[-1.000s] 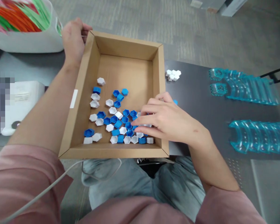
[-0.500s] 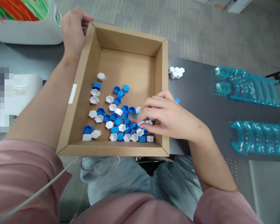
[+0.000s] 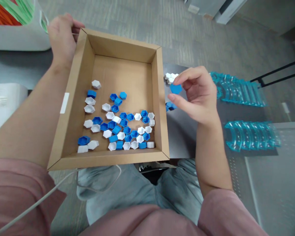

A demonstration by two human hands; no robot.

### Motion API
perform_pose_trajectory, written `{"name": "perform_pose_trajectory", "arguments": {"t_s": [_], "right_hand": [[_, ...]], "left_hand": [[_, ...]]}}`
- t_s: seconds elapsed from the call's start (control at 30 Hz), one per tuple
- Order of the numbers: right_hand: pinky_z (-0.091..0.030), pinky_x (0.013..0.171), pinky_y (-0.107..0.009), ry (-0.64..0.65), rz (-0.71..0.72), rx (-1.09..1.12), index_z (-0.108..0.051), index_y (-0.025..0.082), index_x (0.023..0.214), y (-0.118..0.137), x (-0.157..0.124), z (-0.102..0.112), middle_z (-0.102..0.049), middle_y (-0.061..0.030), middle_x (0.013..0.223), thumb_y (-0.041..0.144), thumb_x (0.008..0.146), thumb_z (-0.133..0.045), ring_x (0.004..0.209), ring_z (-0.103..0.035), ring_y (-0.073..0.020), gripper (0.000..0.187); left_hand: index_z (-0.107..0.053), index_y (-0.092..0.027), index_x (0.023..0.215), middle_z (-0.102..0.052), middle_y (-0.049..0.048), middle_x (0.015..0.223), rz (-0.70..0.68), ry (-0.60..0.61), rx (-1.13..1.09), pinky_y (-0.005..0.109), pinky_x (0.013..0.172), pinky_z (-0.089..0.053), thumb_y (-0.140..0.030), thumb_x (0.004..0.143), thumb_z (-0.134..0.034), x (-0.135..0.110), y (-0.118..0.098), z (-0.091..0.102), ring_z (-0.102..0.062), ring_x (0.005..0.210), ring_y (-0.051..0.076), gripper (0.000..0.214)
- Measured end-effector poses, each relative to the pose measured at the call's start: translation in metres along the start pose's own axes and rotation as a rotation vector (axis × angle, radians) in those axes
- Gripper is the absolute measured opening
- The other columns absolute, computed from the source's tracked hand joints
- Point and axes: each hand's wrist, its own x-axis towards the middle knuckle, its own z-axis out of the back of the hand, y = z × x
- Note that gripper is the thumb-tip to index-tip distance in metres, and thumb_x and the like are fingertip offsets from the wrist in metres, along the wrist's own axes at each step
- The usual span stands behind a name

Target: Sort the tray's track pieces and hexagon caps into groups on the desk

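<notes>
A shallow cardboard box (image 3: 159, 108), tilted toward me, sits across the table's front edge. Loose blue hexagonal pieces (image 3: 111, 125) and white hexagonal pieces (image 3: 96, 84) lie mostly in its lower half, some hollow side up. My left hand (image 3: 62, 39) grips the box at its far left corner, its fingertips partly hidden behind the wall. Right of the box, my right hand (image 3: 193, 93) pinches one blue hexagonal piece (image 3: 175, 88) between thumb and forefinger. Under and beside this hand, a white cluster (image 3: 170, 78) and a few blue pieces (image 3: 171, 106) rest on the dark table.
Two rows of clear teal ribbed plastic parts (image 3: 252, 136) lie on the table (image 3: 184, 141) to the right. At far left stands a white bin (image 3: 17, 39) holding orange and green strips. A thin white cable (image 3: 36, 203) runs past my left arm.
My right hand has come up out of the box and moved right over the table, with a blue hexagonal piece now in its pinch. The left hand stays on the box corner.
</notes>
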Motion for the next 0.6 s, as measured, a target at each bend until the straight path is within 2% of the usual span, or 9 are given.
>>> {"name": "perform_pose_trajectory", "arguments": {"t_s": [0.13, 0.23, 0.3, 0.43, 0.6], "right_hand": [[-0.061, 0.106, -0.054, -0.069, -0.032, 0.025, -0.075, 0.034, 0.127, -0.013, -0.006, 0.009, -0.072, -0.0105, 0.126, 0.07, 0.1, -0.079, 0.117, -0.071, -0.0335, 0.045], [-0.06, 0.105, -0.055, -0.091, -0.082, -0.072, -0.082, 0.035, 0.125, -0.02, -0.03, 0.014, -0.071, -0.0103, 0.122, 0.068, 0.1, -0.078, 0.117, -0.069, -0.0337, 0.041], [-0.061, 0.102, -0.055, -0.105, -0.103, -0.109, -0.085, 0.037, 0.121, -0.023, -0.052, 0.014, -0.07, -0.0086, 0.116, 0.062, 0.099, -0.081, 0.11, -0.07, -0.0319, 0.033], [-0.062, 0.093, -0.052, -0.041, -0.124, -0.1, -0.087, 0.039, 0.122, -0.029, -0.088, 0.007, -0.073, -0.0052, 0.105, 0.053, 0.099, -0.084, 0.092, -0.071, -0.0282, 0.027], [-0.062, 0.093, -0.049, 0.028, -0.196, -0.117, -0.083, 0.034, 0.123, -0.035, -0.097, 0.003, -0.079, -0.0049, 0.101, 0.054, 0.099, -0.085, 0.09, -0.073, -0.0275, 0.031]], "left_hand": [[-0.068, -0.019, 0.078, -0.058, -0.0006, 0.072, 0.014, 0.043, -0.006, 0.029, 0.079, -0.044, -0.007, 0.12, -0.034, 0.005, 0.004, 0.003, -0.056, 0.079, 0.013, 0.055], [-0.067, -0.019, 0.079, -0.057, -0.0008, 0.069, 0.01, 0.058, -0.017, 0.031, 0.079, -0.042, -0.007, 0.119, -0.04, 0.004, 0.005, 0.003, -0.055, 0.08, 0.014, 0.05], [-0.066, -0.018, 0.076, -0.056, -0.0001, 0.068, 0.01, 0.039, -0.047, 0.032, 0.077, -0.04, -0.006, 0.118, -0.041, 0.001, 0.003, 0.002, -0.053, 0.077, 0.014, 0.05], [-0.065, -0.019, 0.07, -0.055, 0.0013, 0.069, 0.01, 0.006, -0.104, 0.032, 0.074, -0.039, -0.003, 0.115, -0.038, -0.008, -0.002, -0.002, -0.05, 0.075, 0.015, 0.055], [-0.067, -0.017, 0.071, -0.056, 0.0015, 0.072, 0.018, 0.007, -0.141, 0.028, 0.068, -0.038, -0.001, 0.114, -0.039, -0.012, -0.005, -0.004, -0.047, 0.071, 0.014, 0.054]]}}
